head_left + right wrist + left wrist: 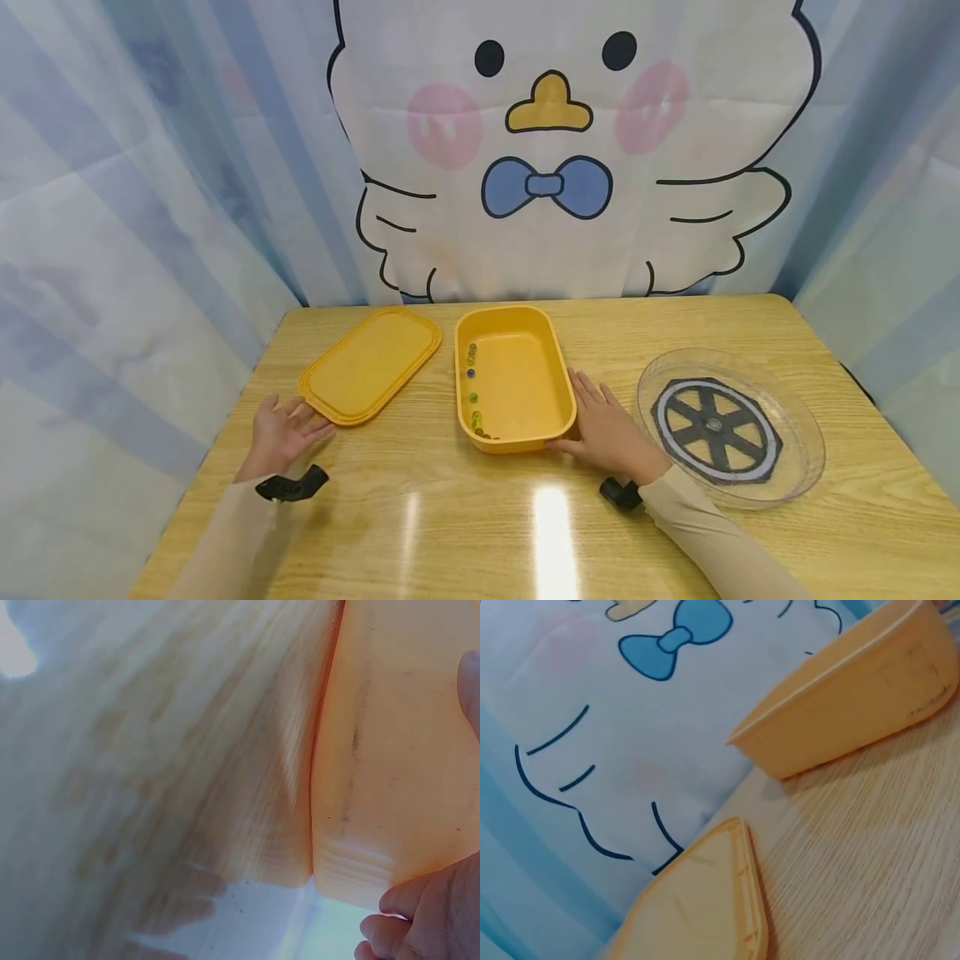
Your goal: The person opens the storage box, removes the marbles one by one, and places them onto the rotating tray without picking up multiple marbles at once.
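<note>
Marbles (473,397) are lying in a line along the left wall of the yellow plastic tub (525,383), which is sitting near the middle of the table (450,533). The person's two hands are resting well apart. The right hand (611,429) is touching the tub's near right corner, its fingers lying along the right wall and its thumb reaching to the front wall; nobody can tell how hard it is pressing. The left hand (281,433) is spreading its fingers by the near end of the flat yellow lid (371,367) and is gripping nothing; it is hard to tell if the fingertips are touching the edge.

The tub is looking light and fairly stiff, though its thin walls may bend under a big squeeze. Its smooth sides may be slippery, so the rim is probably offering the best hold, one hand on each long side. The marbles may roll if it tips. The lid is looking light and a bit bendy; its edge seems best for fingers.
</note>
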Demonstrator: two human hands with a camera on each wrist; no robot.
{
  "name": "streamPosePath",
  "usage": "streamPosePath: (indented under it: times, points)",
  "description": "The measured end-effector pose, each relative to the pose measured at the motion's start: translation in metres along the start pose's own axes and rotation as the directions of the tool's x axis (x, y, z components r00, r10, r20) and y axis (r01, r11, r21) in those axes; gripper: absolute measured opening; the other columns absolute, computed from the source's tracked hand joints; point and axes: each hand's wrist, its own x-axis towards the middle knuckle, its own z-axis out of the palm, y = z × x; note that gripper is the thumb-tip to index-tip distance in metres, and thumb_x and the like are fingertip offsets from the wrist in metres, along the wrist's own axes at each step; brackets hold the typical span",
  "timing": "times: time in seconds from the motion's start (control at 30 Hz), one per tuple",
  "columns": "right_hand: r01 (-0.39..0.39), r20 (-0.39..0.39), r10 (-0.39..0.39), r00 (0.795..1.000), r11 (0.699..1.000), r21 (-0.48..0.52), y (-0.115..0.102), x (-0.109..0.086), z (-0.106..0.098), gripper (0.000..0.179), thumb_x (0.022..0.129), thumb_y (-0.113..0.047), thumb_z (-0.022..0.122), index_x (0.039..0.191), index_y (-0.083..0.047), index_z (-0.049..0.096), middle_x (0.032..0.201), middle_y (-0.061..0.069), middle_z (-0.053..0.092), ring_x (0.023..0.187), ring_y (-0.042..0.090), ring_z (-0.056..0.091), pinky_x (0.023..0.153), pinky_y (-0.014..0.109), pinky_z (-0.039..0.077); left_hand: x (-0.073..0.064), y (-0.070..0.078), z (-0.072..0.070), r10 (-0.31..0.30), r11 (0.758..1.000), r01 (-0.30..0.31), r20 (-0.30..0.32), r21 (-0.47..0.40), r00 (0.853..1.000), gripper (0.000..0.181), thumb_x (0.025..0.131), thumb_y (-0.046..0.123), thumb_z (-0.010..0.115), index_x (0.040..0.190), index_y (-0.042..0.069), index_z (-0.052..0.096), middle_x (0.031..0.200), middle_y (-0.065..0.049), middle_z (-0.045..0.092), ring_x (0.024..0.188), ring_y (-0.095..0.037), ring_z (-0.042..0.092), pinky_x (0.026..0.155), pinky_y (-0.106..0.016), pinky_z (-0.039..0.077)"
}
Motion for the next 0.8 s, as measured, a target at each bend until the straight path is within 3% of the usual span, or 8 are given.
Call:
streamPosePath:
  times: [0.13, 0.23, 0.3, 0.43, 0.53, 0.6, 0.73, 0.8]
  points:
    - [0.003, -0.002, -0.003, 1.000, 1.000, -0.003, 0.000, 0.000, -0.001, 0.104, 0.078, -0.064, 0.059, 0.148, 0.003, 0.021, 0.155, 0.021, 0.020, 0.143, 0.035, 0.023, 0.113, 0.056, 0.023, -0.006, 0.002, 0.008, 0.022, 0.986, -0.018, -0.018, 0.167, 1.000, 0.065, 0.095, 0.053, 0.001, 0.145, 0.021, -0.027, 0.155, -0.006, -0.026, 0.147, -0.030, 0.000, 0.119, -0.045, 0.004]
    - [0.003, 0.003, -0.003, 1.000, 1.000, 0.002, -0.001, -0.001, -0.002, 0.103, 0.079, -0.063, 0.059, 0.148, 0.003, 0.021, 0.155, 0.021, 0.019, 0.143, 0.035, 0.022, 0.113, 0.056, 0.022, -0.009, -0.001, 0.016, 0.052, 0.940, -0.043, -0.016, 0.340, 0.999, 0.066, 0.095, 0.052, 0.000, 0.144, 0.018, -0.028, 0.153, -0.011, -0.029, 0.146, -0.032, -0.007, 0.119, -0.048, -0.003]
    - [0.000, 0.009, 0.000, 1.000, 1.000, 0.008, 0.000, -0.002, -0.003, 0.103, 0.079, -0.063, 0.059, 0.148, 0.003, 0.020, 0.155, 0.021, 0.019, 0.143, 0.036, 0.022, 0.113, 0.056, 0.021, -0.010, -0.004, 0.024, 0.100, 0.890, -0.090, 0.000, 0.448, 0.995, 0.066, 0.097, 0.049, 0.002, 0.144, 0.014, -0.028, 0.152, -0.013, -0.031, 0.145, -0.034, -0.013, 0.118, -0.048, -0.008]
    - [-0.015, 0.020, 0.015, 1.000, 1.000, -0.001, 0.002, -0.003, -0.007, 0.106, 0.078, -0.064, 0.060, 0.148, 0.005, 0.019, 0.155, 0.022, 0.019, 0.143, 0.036, 0.020, 0.113, 0.056, 0.021, -0.015, -0.014, 0.046, 0.181, 0.743, -0.177, 0.061, 0.645, 0.982, 0.065, 0.099, 0.048, 0.005, 0.145, 0.015, -0.027, 0.151, -0.009, -0.033, 0.140, -0.032, -0.028, 0.115, -0.051, -0.014]
    - [-0.019, 0.036, 0.020, 0.999, 0.999, -0.027, 0.005, -0.003, -0.013, 0.108, 0.076, -0.063, 0.063, 0.148, 0.005, 0.019, 0.154, 0.022, 0.019, 0.143, 0.037, 0.020, 0.113, 0.057, 0.021, -0.016, -0.022, 0.062, 0.217, 0.560, -0.237, 0.135, 0.794, 0.967, 0.066, 0.099, 0.049, 0.007, 0.146, 0.018, -0.027, 0.151, -0.006, -0.034, 0.139, -0.031, -0.031, 0.113, -0.057, -0.014]
    - [-0.023, 0.058, 0.026, 0.998, 0.999, -0.042, 0.006, -0.004, -0.019, 0.107, 0.076, -0.059, 0.066, 0.148, 0.006, 0.019, 0.155, 0.023, 0.018, 0.143, 0.038, 0.019, 0.112, 0.058, 0.021, -0.011, -0.028, 0.075, 0.263, 0.396, -0.286, 0.190, 0.873, 0.946, 0.075, 0.097, 0.058, 0.011, 0.148, 0.013, -0.022, 0.152, -0.012, -0.032, 0.139, -0.036, -0.030, 0.110, -0.063, -0.014]
    - [-0.044, 0.093, 0.047, 0.995, 0.998, -0.038, 0.006, -0.006, -0.036, 0.087, 0.086, -0.031, 0.065, 0.147, 0.009, 0.016, 0.154, 0.026, 0.014, 0.143, 0.041, 0.017, 0.112, 0.059, 0.020, 0.001, -0.044, 0.097, 0.352, 0.029, -0.387, 0.353, 0.921, 0.867, 0.089, 0.093, 0.065, 0.018, 0.150, 0.002, -0.007, 0.153, -0.024, -0.021, 0.139, -0.046, -0.023, 0.106, -0.068, -0.012]
    - [-0.050, 0.079, 0.053, 0.995, 0.998, -0.042, 0.006, -0.006, -0.042, 0.074, 0.089, -0.015, 0.058, 0.146, 0.010, 0.017, 0.154, 0.028, 0.015, 0.142, 0.043, 0.018, 0.111, 0.060, 0.021, 0.006, -0.055, 0.105, 0.359, -0.129, -0.423, 0.439, 0.897, 0.823, 0.084, 0.096, 0.059, 0.025, 0.151, 0.001, -0.002, 0.154, -0.024, -0.017, 0.141, -0.045, -0.019, 0.107, -0.068, -0.010]
